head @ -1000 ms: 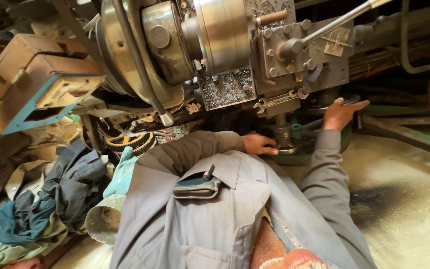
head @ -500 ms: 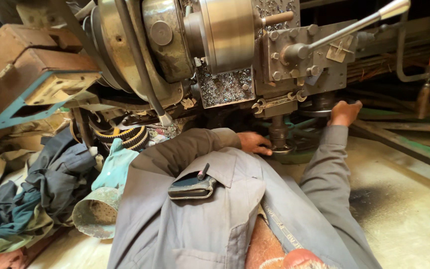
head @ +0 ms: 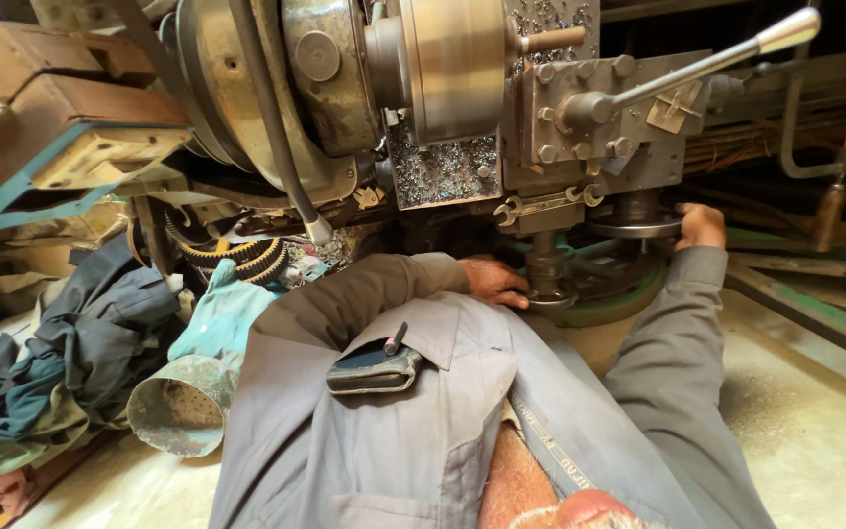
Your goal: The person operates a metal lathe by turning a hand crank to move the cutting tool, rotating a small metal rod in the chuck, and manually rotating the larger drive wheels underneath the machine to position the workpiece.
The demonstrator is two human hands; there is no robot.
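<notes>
Your left hand fingers curl around the stiff, heavy steel shaft, while your right hand clamps the handwheel rim.

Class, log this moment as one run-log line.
left hand: on vertical shaft | right hand: on round disc | lever: untouched

We see a lathe of dull, oily metal, its lever polished bright. Rough metal chips glitter on it. The grey shirt is matt cloth. The funnel is dull, speckled sheet metal; the rags are limp cloth.
</notes>
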